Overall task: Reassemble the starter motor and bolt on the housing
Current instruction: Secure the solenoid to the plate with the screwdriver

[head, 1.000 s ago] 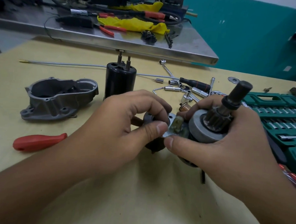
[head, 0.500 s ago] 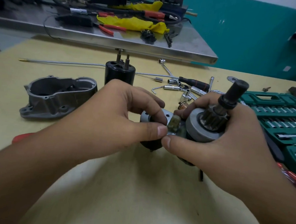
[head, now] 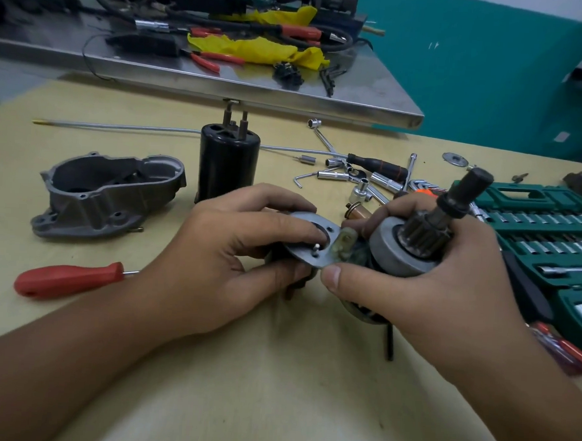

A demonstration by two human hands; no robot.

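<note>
Both hands locked on the starter parts, just in front of the black motor body [head: 228, 164]

Left hand [head: 234, 251] pinches the grey mounting plate [head: 310, 241], thumb under and fingers over its ring; right hand [head: 424, 288] wraps the pinion gear assembly [head: 413, 240], shaft tilting up and away, thumb tip touching the plate's edge. The grey housing [head: 105, 195] sits left of the motor body, the red-handled screwdriver [head: 67, 277] nearer than the housing, and the green socket set [head: 548, 230] lies far right of it
</note>
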